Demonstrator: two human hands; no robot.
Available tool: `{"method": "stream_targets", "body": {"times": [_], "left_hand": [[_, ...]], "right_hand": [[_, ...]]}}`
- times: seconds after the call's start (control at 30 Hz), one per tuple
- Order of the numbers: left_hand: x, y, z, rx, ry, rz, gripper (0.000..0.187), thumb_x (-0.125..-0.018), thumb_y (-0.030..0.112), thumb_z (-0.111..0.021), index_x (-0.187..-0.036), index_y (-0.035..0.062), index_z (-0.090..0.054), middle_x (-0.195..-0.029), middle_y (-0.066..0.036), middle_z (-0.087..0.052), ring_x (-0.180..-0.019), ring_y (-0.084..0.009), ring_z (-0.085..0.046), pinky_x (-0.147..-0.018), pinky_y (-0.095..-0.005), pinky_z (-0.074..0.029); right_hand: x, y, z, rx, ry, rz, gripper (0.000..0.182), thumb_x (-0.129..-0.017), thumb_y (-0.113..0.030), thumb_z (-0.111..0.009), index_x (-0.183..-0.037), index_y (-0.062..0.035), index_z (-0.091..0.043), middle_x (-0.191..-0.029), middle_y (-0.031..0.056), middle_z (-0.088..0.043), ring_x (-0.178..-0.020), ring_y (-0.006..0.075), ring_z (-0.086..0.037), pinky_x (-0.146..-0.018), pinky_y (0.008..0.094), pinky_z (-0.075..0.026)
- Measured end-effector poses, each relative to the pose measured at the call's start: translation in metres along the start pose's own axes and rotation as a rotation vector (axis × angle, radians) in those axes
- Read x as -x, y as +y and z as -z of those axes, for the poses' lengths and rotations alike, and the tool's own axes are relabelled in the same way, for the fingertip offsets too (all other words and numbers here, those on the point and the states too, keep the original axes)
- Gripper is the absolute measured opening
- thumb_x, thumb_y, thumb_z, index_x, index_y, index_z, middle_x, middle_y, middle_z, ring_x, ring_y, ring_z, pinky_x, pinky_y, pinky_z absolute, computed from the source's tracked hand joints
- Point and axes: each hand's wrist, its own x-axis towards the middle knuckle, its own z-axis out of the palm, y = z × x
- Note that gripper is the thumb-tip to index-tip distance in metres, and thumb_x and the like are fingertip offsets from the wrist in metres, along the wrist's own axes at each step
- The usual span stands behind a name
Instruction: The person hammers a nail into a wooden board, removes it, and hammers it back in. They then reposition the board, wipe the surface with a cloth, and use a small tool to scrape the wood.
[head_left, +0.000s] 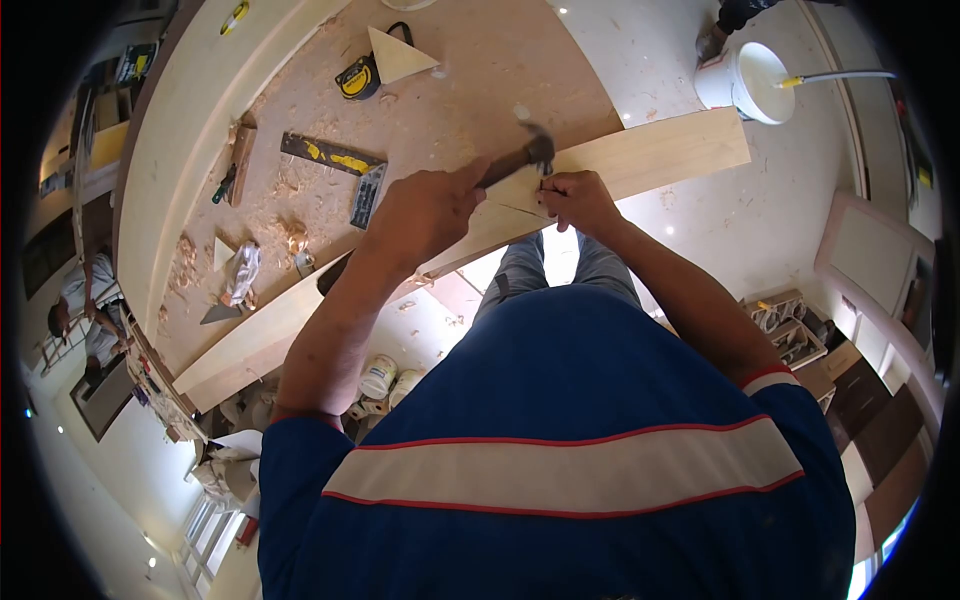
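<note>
Blue shirt (560, 470) with pale stripe nearest the lens, both forearms reaching forward from it to the workbench (470, 60).

Left hand (425, 212) closed tight around hammer (515, 163) handle, head of hammer raised just above the board. Right hand (578, 200) pinched narrow at fingertips, probably on a small nail, too small to see surely. Under both hands, long wooden board (640, 160), lying across the bench edge and running diagonal down to the left, one end hanging over the floor.

Board likely stiff and rather light, thin, smooth on the face; could slide or tip at the overhanging end, so better pressed down near the supported middle. Hammer heavy at the head, best held low on the handle, as now. Board directly below the hammer head, touching right fingertips.

Further on the bench: tape measure (356, 80), triangular offcut (398, 55), square ruler (345, 165), wood shavings (290, 185). White bucket (745, 82) on the floor at far right. Another person (85, 310) at far left, well apart.
</note>
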Motion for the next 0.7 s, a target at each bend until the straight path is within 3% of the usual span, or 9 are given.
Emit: {"method": "stream_targets", "body": {"times": [0.07,0.17,0.27,0.3,0.4,0.43,0.53,0.67,0.7], "left_hand": [[-0.002,0.000,0.001,-0.077,-0.046,-0.030,0.047,-0.103,0.034,-0.059,-0.147,0.0194,-0.056,-0.106,-0.023,-0.073,-0.099,-0.0415,-0.070,-0.088,-0.0484,-0.055],[-0.010,-0.010,0.011,-0.070,0.060,-0.094,0.045,-0.103,0.031,-0.058,-0.146,0.0189,-0.058,-0.106,-0.023,-0.073,-0.097,-0.0418,-0.070,-0.086,-0.0468,-0.056],[-0.013,-0.015,0.020,0.273,0.385,-0.149,0.044,-0.103,0.029,-0.058,-0.146,0.0192,-0.058,-0.103,-0.023,-0.073,-0.096,-0.0424,-0.070,-0.084,-0.0457,-0.057],[-0.008,-0.003,0.030,0.405,0.357,-0.025,0.042,-0.104,0.026,-0.057,-0.145,0.0189,-0.059,-0.101,-0.023,-0.073,-0.096,-0.0422,-0.070,-0.081,-0.0452,-0.058],[-0.012,-0.010,0.005,-0.115,0.153,-0.133,0.040,-0.103,0.028,-0.057,-0.142,0.0176,-0.060,-0.100,-0.023,-0.073,-0.096,-0.0419,-0.071,-0.084,-0.0481,-0.057],[-0.009,-0.001,0.003,-0.162,-0.046,-0.074,0.040,-0.102,0.029,-0.057,-0.140,0.0170,-0.061,-0.100,-0.022,-0.073,-0.096,-0.0424,-0.071,-0.086,-0.0513,-0.056],[-0.015,-0.004,0.015,-0.135,-0.012,-0.072,0.043,-0.102,0.033,-0.058,-0.142,0.0180,-0.060,-0.099,-0.023,-0.073,-0.096,-0.0434,-0.070,-0.087,-0.0532,-0.054],[-0.011,0.000,0.026,0.417,0.374,0.013,0.042,-0.102,0.030,-0.057,-0.141,0.0146,-0.060,-0.106,-0.022,-0.074,-0.099,-0.0399,-0.071,-0.091,-0.0518,-0.054],[-0.009,0.003,0.020,0.431,0.439,0.008,0.043,-0.101,0.030,-0.057,-0.141,0.0129,-0.059,-0.101,-0.023,-0.074,-0.097,-0.0410,-0.071,-0.088,-0.0520,-0.055]], "right_hand": [[-0.001,-0.001,-0.001,0.025,0.018,-0.011,0.023,-0.095,-0.016,-0.070,-0.087,0.0052,-0.073,-0.068,0.0094,-0.069,-0.049,0.0138,-0.066,-0.050,0.0272,-0.053],[-0.002,0.004,-0.002,0.023,0.015,0.010,0.023,-0.094,-0.016,-0.070,-0.085,0.0048,-0.073,-0.067,0.0095,-0.069,-0.049,0.0144,-0.067,-0.050,0.0278,-0.054],[-0.003,0.005,0.000,0.020,0.019,0.028,0.022,-0.093,-0.016,-0.069,-0.085,0.0045,-0.073,-0.067,0.0100,-0.070,-0.050,0.0147,-0.067,-0.051,0.0281,-0.054],[-0.002,0.005,-0.001,0.022,0.022,0.030,0.022,-0.093,-0.016,-0.069,-0.085,0.0044,-0.073,-0.067,0.0102,-0.070,-0.050,0.0148,-0.068,-0.051,0.0281,-0.054],[0.000,0.001,-0.002,0.033,0.033,-0.007,0.021,-0.093,-0.015,-0.068,-0.085,0.0041,-0.073,-0.067,0.0107,-0.070,-0.050,0.0154,-0.068,-0.051,0.0282,-0.054],[0.001,0.001,-0.003,0.041,0.031,0.004,0.021,-0.093,-0.015,-0.068,-0.085,0.0040,-0.073,-0.067,0.0109,-0.070,-0.051,0.0158,-0.069,-0.051,0.0283,-0.054],[0.003,-0.002,0.000,0.071,0.043,0.015,0.021,-0.093,-0.015,-0.067,-0.085,0.0037,-0.073,-0.068,0.0113,-0.070,-0.051,0.0170,-0.070,-0.051,0.0285,-0.055],[0.003,-0.008,-0.003,0.080,0.019,-0.026,0.021,-0.093,-0.015,-0.068,-0.087,0.0036,-0.073,-0.068,0.0114,-0.070,-0.052,0.0175,-0.070,-0.051,0.0292,-0.056],[0.004,-0.009,-0.001,0.076,0.017,-0.033,0.021,-0.093,-0.016,-0.068,-0.087,0.0036,-0.073,-0.068,0.0114,-0.070,-0.052,0.0175,-0.070,-0.051,0.0295,-0.056]]}}
